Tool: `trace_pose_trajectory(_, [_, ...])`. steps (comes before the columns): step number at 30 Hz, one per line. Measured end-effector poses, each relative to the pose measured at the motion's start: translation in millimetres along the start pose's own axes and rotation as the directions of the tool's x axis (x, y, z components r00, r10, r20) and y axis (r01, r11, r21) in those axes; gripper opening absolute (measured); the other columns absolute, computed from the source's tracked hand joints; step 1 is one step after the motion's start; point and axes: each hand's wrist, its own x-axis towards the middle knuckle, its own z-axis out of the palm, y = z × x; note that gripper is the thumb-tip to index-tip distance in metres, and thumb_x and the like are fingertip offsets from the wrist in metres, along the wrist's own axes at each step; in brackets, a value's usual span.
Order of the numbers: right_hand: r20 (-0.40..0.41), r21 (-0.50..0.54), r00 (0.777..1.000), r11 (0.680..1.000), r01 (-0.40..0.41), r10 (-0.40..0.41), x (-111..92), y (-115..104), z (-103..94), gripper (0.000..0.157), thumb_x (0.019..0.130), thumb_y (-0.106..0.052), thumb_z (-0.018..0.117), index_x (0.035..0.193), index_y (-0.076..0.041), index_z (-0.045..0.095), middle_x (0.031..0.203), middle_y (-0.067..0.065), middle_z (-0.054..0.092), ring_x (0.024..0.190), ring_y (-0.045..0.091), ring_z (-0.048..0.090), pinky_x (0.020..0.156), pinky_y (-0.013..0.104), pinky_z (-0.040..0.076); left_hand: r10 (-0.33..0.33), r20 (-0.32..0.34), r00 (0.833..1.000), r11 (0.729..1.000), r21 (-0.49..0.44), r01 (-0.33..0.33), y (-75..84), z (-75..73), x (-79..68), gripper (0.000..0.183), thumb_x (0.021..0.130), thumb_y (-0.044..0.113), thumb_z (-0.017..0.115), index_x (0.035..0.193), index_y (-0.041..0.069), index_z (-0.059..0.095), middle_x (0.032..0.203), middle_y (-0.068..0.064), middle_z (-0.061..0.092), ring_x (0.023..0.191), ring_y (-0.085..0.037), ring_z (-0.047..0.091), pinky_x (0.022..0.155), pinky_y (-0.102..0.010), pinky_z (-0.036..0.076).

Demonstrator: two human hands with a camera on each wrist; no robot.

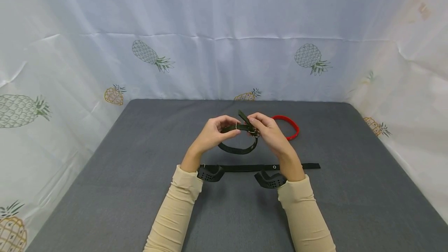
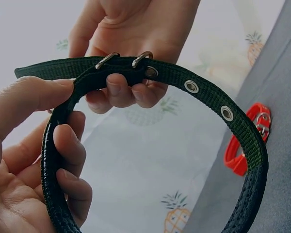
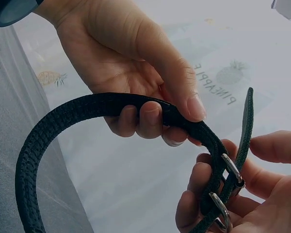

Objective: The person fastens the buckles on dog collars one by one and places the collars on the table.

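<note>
Both hands hold a dark green dog collar (image 1: 238, 151) raised over the table, bent into a loop. My left hand (image 1: 213, 133) grips its padded band close to the buckle, fingers curled round the band and thumb along it, as the left wrist view shows. At the buckle end, my right hand (image 1: 271, 132) pinches the collar. The strap passes through the metal buckle (image 3: 233, 170), and its free tip (image 3: 248, 109) sticks out past the frame, beside the right thumb. A metal ring (image 3: 220, 211) sits next to the buckle. Eyelets (image 2: 191, 86) line the webbing.
A red collar (image 1: 295, 125), fastened in a loop, lies behind the right hand on the grey table (image 1: 147, 147). Below the hands a black strap (image 1: 245, 168) lies flat, partly hidden by the right wrist. A white pineapple-print curtain (image 1: 224, 65) surrounds the table's back and sides.
</note>
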Motion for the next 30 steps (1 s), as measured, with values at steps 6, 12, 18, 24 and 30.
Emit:
trace_pose_trajectory(6, [0.001,0.002,1.000,1.000,-0.005,0.005,0.4,1.0,0.4,0.022,0.104,-0.020,0.040,0.105,-0.007,0.058,0.098,-0.007,0.056,0.090,0.008,0.057,0.083,0.027,0.052,0.001,0.005,1.000,1.000,0.002,-0.001,0.1,0.1,-0.8,0.029,0.090,0.006,0.066,0.117,-0.001,0.062,0.117,-0.021,0.065,0.107,-0.026,0.064,0.086,-0.026,0.054])
trace_pose_trajectory(12, [0.005,-0.003,1.000,1.000,-0.017,0.017,0.1,1.0,0.6,0.021,0.105,-0.022,0.040,0.101,-0.010,0.058,0.096,-0.006,0.055,0.088,0.010,0.056,0.083,0.028,0.051,0.005,0.013,1.000,1.000,0.012,-0.005,-0.7,0.2,-0.5,0.029,0.090,0.007,0.066,0.117,-0.001,0.062,0.117,-0.021,0.065,0.109,-0.028,0.064,0.088,-0.031,0.055])
trace_pose_trajectory(18, [0.009,-0.013,0.999,0.999,-0.035,0.035,0.2,1.2,0.8,0.023,0.105,-0.023,0.039,0.099,-0.007,0.055,0.093,-0.006,0.054,0.086,0.011,0.055,0.084,0.030,0.050,-0.005,0.017,1.000,1.000,0.024,0.005,-2.0,0.1,0.0,0.028,0.090,0.008,0.066,0.117,-0.001,0.063,0.117,-0.021,0.065,0.112,-0.030,0.063,0.091,-0.034,0.055])
trace_pose_trajectory(24, [0.003,-0.022,0.999,0.999,-0.038,0.038,0.9,1.2,1.6,0.026,0.105,-0.026,0.040,0.096,-0.006,0.054,0.091,-0.005,0.054,0.084,0.013,0.056,0.083,0.030,0.050,-0.006,0.018,1.000,1.000,0.028,0.005,-2.4,-1.4,-0.7,0.029,0.090,0.008,0.066,0.117,-0.001,0.063,0.117,-0.020,0.065,0.113,-0.030,0.062,0.092,-0.034,0.055])
trace_pose_trajectory(30, [0.005,-0.013,1.000,1.000,-0.018,0.018,0.0,0.3,2.3,0.024,0.104,-0.025,0.042,0.090,-0.010,0.054,0.089,-0.005,0.054,0.081,0.014,0.056,0.083,0.032,0.050,0.008,0.024,1.000,1.000,0.029,-0.009,-1.2,-2.6,-0.6,0.029,0.090,0.008,0.066,0.117,-0.002,0.063,0.117,-0.020,0.065,0.112,-0.031,0.062,0.092,-0.032,0.055])
